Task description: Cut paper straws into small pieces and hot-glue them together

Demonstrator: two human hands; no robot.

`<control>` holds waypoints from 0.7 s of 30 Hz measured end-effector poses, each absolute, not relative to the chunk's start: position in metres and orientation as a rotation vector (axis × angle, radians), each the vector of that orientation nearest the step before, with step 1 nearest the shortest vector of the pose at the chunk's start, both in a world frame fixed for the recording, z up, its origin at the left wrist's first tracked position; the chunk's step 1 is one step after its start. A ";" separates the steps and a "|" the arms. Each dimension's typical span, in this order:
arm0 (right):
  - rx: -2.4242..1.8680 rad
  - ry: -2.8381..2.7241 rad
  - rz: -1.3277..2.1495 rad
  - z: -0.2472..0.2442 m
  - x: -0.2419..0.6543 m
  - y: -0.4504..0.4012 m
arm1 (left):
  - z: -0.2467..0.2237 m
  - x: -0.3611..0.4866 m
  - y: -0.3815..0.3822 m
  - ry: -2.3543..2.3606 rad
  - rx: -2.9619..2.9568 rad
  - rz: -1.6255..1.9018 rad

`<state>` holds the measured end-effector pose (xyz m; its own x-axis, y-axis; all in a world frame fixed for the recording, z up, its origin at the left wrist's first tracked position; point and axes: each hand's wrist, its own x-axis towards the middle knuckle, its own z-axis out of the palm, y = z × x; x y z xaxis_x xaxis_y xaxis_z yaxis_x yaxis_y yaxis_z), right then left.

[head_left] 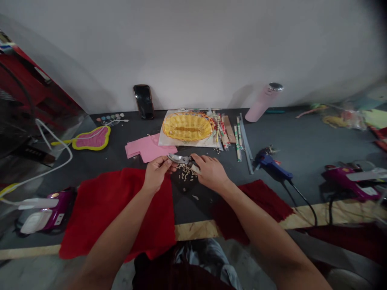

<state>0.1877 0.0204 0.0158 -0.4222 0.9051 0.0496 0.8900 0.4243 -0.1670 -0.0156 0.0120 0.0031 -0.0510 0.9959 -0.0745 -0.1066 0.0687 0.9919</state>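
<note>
My right hand (211, 170) is wrapped round the handles of a pair of pruning shears (180, 158), whose metal blades point left. My left hand (157, 170) is closed in a pinch at the blade tips; whatever lies between its fingers is too small to make out. Below the shears, many short pale cut pieces (186, 173) are scattered on the dark tabletop. Just behind my left hand lie pink sheets (148, 147). A yellow woven basket (188, 128) sits beyond both hands on a white sheet (165, 139).
Wrapped chopsticks (238, 141) and clear sticks (246, 143) lie right of the basket. Farther right are a blue glue gun (273, 166) and a pink bottle (262, 104). A phone (144, 101) leans on the wall. Red cloths (121, 213) (263, 197) cover the front edge.
</note>
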 end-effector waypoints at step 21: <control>-1.504 -2.612 0.282 0.015 0.196 0.026 | 0.004 -0.022 0.013 1.187 1.096 1.114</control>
